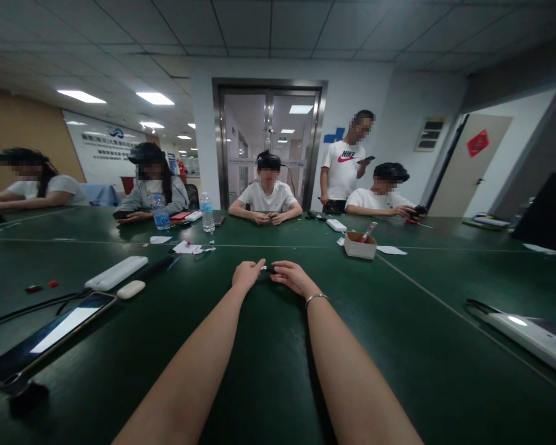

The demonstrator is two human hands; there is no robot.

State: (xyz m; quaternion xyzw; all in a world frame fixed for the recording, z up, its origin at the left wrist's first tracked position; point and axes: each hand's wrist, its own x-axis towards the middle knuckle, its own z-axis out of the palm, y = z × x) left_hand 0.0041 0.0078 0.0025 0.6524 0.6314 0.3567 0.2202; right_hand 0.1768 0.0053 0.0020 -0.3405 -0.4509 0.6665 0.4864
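In the head view, my left hand [246, 275] and my right hand [297, 278] meet over the green table in front of me. Between them is a small black piece with a shiny silver end [270, 269], too small to name. My right hand, with a bracelet at its wrist, pinches the black part. The silver end lies at the thumb and fingers of my left hand, which are closed. How far the piece reaches into either hand is hidden.
A phone [50, 334], a white power bank [115, 272] and a white oval case [131, 290] lie at left. Ahead stand a small box [360, 246] and water bottles [207, 213]. A white device [528, 330] lies right. Several people sit across the green table [398, 371].
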